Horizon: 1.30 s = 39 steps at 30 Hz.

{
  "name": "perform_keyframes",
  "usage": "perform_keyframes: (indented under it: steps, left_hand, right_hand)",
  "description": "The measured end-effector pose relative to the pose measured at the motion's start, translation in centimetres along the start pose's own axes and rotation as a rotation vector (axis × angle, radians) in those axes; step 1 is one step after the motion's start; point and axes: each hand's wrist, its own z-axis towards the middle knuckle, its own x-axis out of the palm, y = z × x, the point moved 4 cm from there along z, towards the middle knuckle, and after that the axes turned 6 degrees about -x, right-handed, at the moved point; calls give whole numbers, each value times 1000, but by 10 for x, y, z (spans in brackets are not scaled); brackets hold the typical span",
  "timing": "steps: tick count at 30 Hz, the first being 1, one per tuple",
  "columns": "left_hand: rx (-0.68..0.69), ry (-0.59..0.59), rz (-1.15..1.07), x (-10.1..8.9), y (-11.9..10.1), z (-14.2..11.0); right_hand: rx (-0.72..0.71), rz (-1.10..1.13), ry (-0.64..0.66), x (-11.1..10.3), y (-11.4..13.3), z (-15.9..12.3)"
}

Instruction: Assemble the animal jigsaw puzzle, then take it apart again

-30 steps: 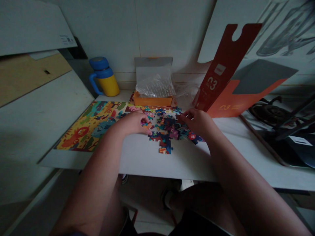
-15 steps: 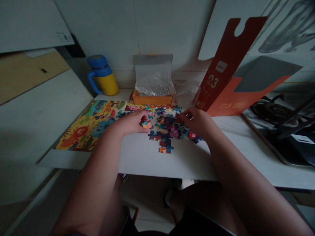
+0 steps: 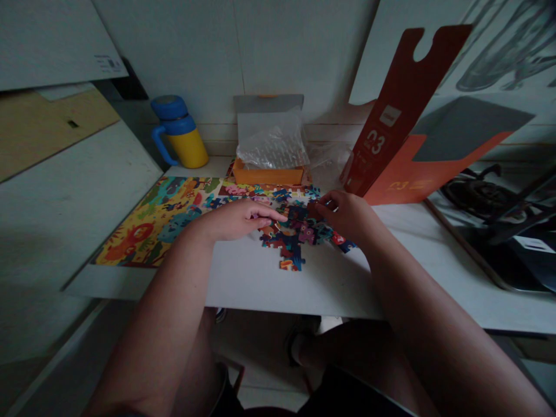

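Now, left hand (image 3: 237,221) — uncurled, farther right; fingertips over puzzle pieces (image 3: 292,249)

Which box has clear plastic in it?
The small orange box, lid up, behind the puzzle pieces; clear plastic sits in it. The taller red-orange box, behind the right hand, shows none.

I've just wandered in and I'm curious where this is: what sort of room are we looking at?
Probably a kitchen: what looks like a stove with a round burner sits at the right, beside a pale counter set against the wall, though jigsaw pieces are spread on it.
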Motion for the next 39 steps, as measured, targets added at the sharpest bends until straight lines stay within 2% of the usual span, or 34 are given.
perform_keyframes:
  steps: [5, 9, 19, 27, 31, 35, 39]
  left_hand:
    - [-105, 180, -223, 19, -1, -2]
    - [-102, 238, -216, 27, -5, 1]
    - [-43, 213, -3, 32, -15, 6]
    - [18, 274, 69, 31, -16, 5]
    - [16, 218, 88, 31, -17, 7]
    - [93, 127, 129, 32, -16, 10]
    - [77, 108, 137, 33, -16, 12]
  right_hand:
    - [-19, -18, 7, 2, -1, 0]
    - [-25, -21, 0, 1, 1, -1]
    - [-7, -6, -12, -1, 3, -2]
    - [-18, -14, -12, -2, 5, -2]
    - [8, -8, 10, -3, 7, -2]
    - [-6, -22, 16, -4, 9, -2]
    - [10, -19, 33, -4, 9, -3]
